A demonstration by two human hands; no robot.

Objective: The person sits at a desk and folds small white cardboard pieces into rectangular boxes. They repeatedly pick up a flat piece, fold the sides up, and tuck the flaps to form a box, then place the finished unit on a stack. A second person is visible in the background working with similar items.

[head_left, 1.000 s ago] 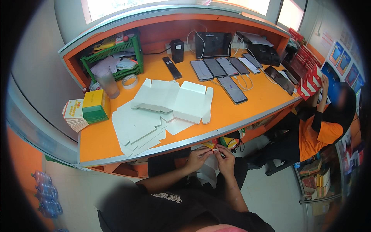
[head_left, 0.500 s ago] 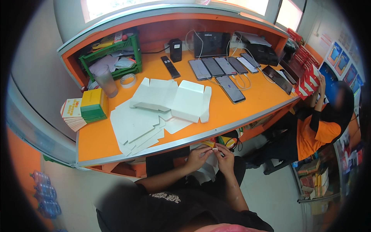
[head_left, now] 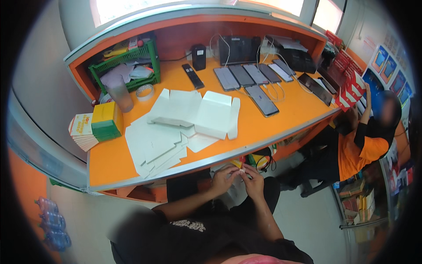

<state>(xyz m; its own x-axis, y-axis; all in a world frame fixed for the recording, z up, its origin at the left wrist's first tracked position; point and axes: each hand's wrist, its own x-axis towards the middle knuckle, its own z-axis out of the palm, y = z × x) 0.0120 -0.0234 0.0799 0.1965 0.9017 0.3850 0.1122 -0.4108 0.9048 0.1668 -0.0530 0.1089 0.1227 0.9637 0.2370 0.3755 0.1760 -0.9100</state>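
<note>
Below the front edge of the desk, over my lap, my left hand and my right hand come together with fingers pinched. Between their fingertips is a small yellow-and-white piece, perhaps folded card; its exact kind is too small to make out. On the orange desk above my hands lies a stack of flat white card blanks. Two partly folded white box blanks rest on top of it.
Several phones with white cables lie at the right. A yellow-green box, a stack of printed cards, a clear cup and a tape roll stand left. A co-worker sits right, holding red-and-white boxes.
My two hands have shifted slightly left and stay pinched together around the small piece. At the right, the co-worker's arm and the red-and-white boxes have moved a little.
</note>
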